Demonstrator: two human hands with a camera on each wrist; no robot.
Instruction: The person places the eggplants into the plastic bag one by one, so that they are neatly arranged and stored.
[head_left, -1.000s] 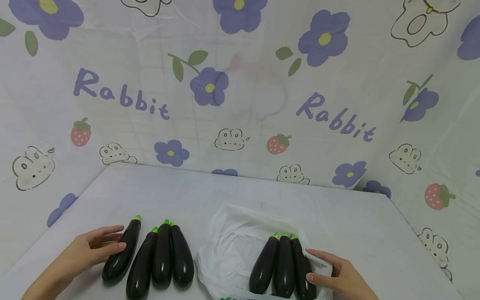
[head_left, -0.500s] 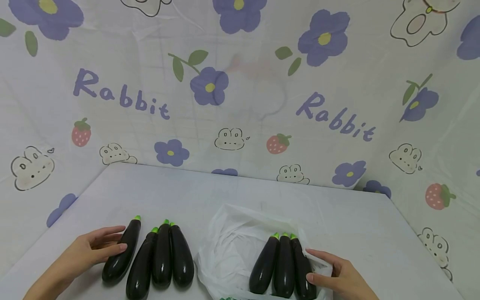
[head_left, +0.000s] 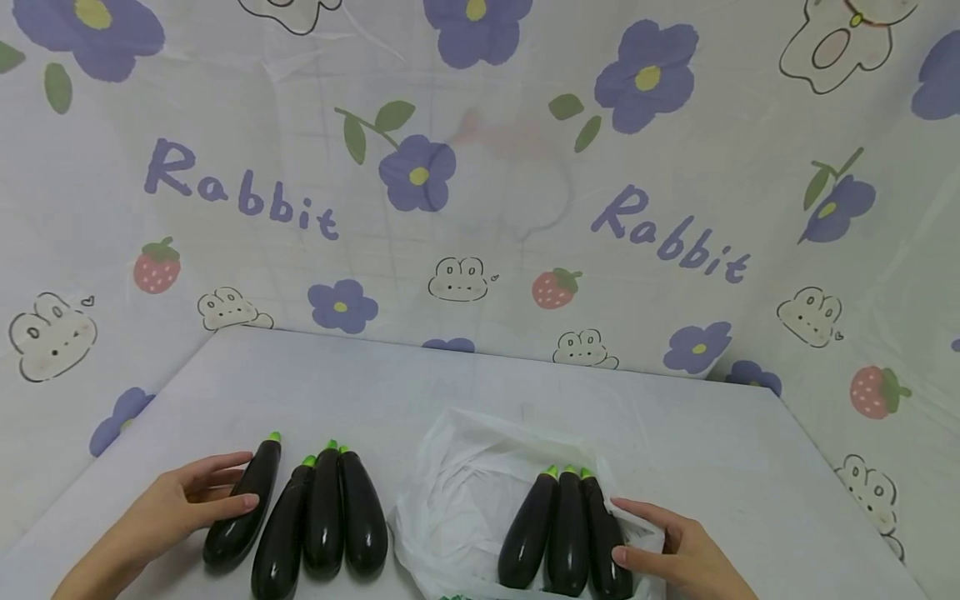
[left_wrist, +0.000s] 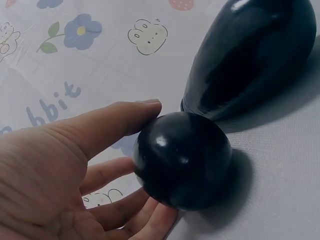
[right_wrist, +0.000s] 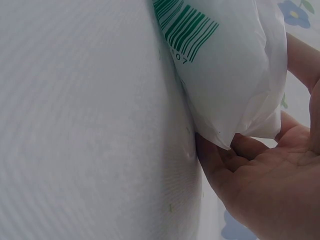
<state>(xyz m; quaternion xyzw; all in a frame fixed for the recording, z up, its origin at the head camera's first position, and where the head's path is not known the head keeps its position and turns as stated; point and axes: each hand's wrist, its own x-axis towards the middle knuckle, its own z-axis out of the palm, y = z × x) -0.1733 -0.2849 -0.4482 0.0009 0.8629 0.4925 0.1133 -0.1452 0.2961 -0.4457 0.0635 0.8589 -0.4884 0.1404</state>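
Observation:
My left hand (head_left: 183, 508) grips the leftmost eggplant (head_left: 243, 518), thumb across its upper side and fingers round the other side. In the left wrist view that eggplant (left_wrist: 185, 160) shows its rounded dark end, with thumb and fingers against it. Three more eggplants (head_left: 324, 517) lie just to its right, green tips pointing away from me. My right hand (head_left: 686, 550) holds the right edge of a white plastic bag (head_left: 450, 517), its thumb over the rightmost of three eggplants (head_left: 568, 533) on the bag. The right wrist view shows fingers curled at the bag's edge (right_wrist: 240, 85).
The white table (head_left: 360, 379) runs back to a hanging cloth (head_left: 495, 225) printed with flowers, rabbits and strawberries. Green barcode print (right_wrist: 192, 32) shows on the bag's side. A second eggplant (left_wrist: 255, 55) lies close behind the gripped one in the left wrist view.
My left hand has shifted slightly to the right along the leftmost eggplant. My right hand, the bag and the other eggplants look unchanged.

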